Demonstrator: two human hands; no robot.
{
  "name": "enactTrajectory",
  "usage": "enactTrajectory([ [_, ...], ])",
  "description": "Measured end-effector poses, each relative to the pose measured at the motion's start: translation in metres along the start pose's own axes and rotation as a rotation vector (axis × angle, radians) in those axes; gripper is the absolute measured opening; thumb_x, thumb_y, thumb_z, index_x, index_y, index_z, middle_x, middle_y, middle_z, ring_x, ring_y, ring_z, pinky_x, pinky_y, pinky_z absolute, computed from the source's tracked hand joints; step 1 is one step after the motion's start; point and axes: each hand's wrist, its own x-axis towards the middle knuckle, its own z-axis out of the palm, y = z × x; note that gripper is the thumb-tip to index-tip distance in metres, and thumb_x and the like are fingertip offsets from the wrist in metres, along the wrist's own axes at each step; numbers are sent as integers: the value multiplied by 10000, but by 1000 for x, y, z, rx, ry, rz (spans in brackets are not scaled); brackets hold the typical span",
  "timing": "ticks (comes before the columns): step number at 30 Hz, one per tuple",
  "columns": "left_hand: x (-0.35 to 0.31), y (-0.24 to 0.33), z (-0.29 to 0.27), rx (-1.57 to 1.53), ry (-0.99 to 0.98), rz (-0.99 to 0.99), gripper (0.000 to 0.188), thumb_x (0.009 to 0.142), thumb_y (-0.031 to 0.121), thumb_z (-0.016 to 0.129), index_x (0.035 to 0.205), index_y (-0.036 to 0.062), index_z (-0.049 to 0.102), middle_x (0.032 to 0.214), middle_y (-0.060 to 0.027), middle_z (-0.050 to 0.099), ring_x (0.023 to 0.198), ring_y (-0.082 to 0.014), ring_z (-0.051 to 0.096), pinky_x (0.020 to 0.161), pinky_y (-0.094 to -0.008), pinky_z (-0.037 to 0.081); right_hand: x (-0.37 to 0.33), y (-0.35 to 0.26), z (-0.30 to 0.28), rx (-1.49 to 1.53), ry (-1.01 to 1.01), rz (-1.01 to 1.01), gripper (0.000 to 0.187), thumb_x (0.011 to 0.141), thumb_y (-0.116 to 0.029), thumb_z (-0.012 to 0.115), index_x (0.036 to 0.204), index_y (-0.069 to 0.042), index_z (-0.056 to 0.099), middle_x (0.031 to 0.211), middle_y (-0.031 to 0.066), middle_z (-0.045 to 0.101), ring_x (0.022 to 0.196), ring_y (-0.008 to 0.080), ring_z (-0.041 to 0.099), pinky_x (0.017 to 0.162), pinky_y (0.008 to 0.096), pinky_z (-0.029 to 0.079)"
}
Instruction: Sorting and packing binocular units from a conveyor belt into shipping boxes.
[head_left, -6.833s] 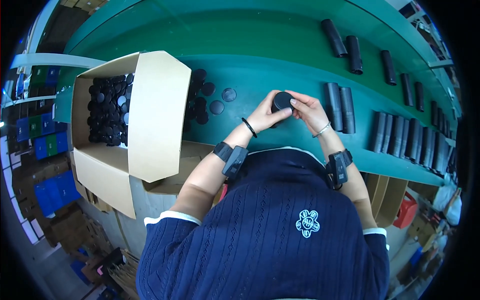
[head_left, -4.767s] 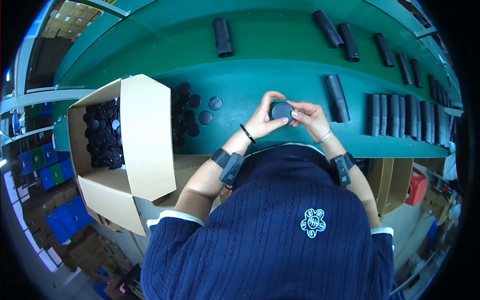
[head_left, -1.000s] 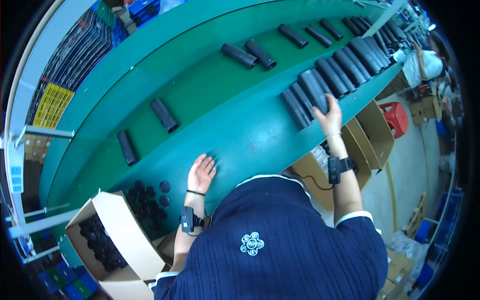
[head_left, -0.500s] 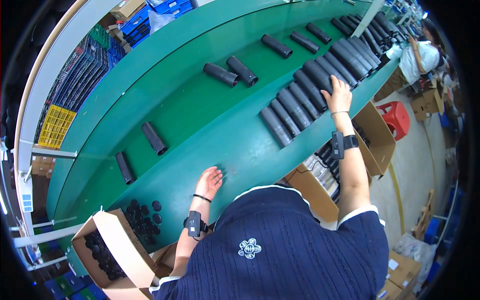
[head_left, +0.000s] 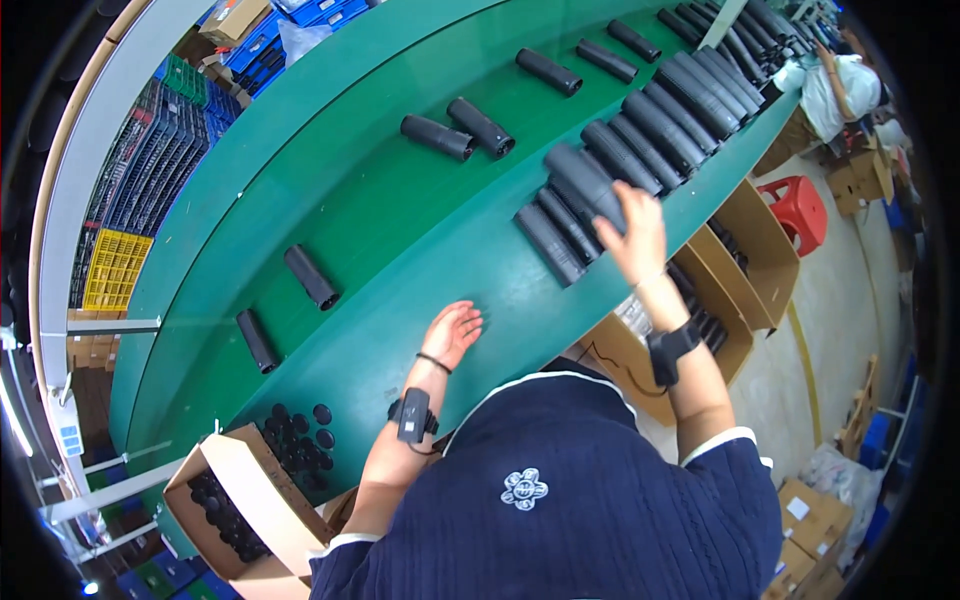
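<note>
My right hand (head_left: 638, 235) grips the near end of a black ribbed tube (head_left: 578, 178), thumb on one side and fingers on the other. This tube rests across or just above its neighbours in a slanting row of black tubes (head_left: 660, 130); blur hides whether it touches them. At the row's near left end lies another tube (head_left: 550, 245). My left hand (head_left: 455, 330) hovers over the green work surface (head_left: 390, 345), fingers loosely curled and nothing in them. Small round black caps (head_left: 298, 440) lie in a loose pile to the left of my left forearm.
Several tubes lie scattered on the green conveyor belt (head_left: 360, 190). An open carton (head_left: 275, 500) of black caps stands at the lower left. Cartons (head_left: 735, 325) holding tubes sit beside my right arm, near a red stool (head_left: 795, 212). Another person (head_left: 845, 90) works at the far right.
My right hand has come left and nearer along the row, and a tube in it has shifted leftward. My left hand has moved right and slightly farther out.
</note>
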Motion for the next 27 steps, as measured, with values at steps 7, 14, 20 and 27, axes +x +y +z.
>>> enactTrajectory([
  [7,33,6,84,108,-50,-183,566,892,413,526,1285,38,368,1231,-162,457,1045,-291,518,867,-460,464,-92,-64,78,24,-247,119,541,704,-232,698,1160,-27,494,994,143,506,926,318,493,790,397,426],
  [14,78,-12,94,287,-140,-69,546,902,213,571,1346,126,265,1131,-162,501,859,-295,597,725,-419,527,-109,-66,77,-118,-204,93,532,717,-206,696,1201,-91,508,1183,169,464,1080,338,435,910,418,366],
  [20,76,-14,97,497,2,20,691,844,205,657,1339,72,194,1159,-208,476,1006,-318,550,775,-443,512,-161,-24,36,17,-236,329,303,746,-133,659,1033,-67,591,1067,160,499,1022,350,472,875,418,410],
  [27,80,-22,91,431,-84,86,651,830,177,674,1297,29,246,1149,-201,465,974,-302,559,763,-428,535,-43,34,2,-217,124,222,557,744,-124,683,1252,-70,461,1169,161,480,1037,350,477,883,402,437],
])
